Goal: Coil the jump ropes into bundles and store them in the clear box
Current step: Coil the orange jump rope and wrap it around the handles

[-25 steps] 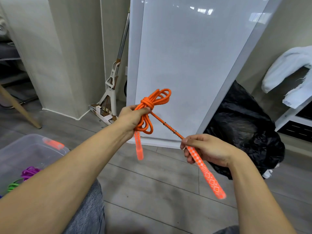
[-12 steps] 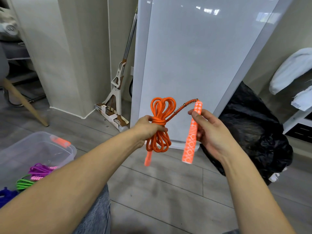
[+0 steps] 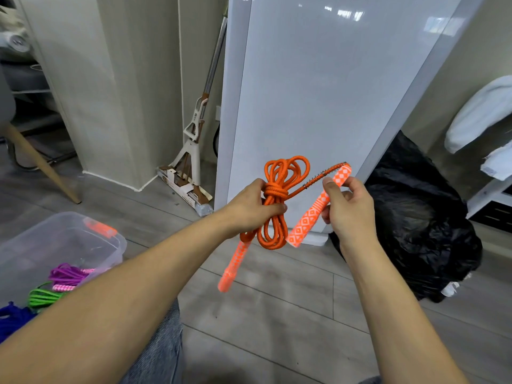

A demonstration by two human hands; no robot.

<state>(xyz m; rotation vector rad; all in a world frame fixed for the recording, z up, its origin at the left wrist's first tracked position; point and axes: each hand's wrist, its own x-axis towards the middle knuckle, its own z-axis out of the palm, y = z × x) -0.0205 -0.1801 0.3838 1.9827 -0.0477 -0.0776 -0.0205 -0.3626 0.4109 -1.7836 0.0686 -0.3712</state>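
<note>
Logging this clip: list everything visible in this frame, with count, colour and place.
orange jump rope: one, orange, knotted bundle held up before the panel, one handle hanging below
clear box: one, clear with an orange latch, floor at lower left
purple rope: one, purple, in the box
green rope: one, green, next to the purple one
blue rope: one, blue, lower left edge
mop: one, white and brown, leaning in the corner
panel: one, white, behind the hands
bag: one, black, floor at right
cloths: two, white, shelf at far right
chair leg: one, wooden, far left
left hand: grips the bundle
right hand: pinches the other handle
</note>
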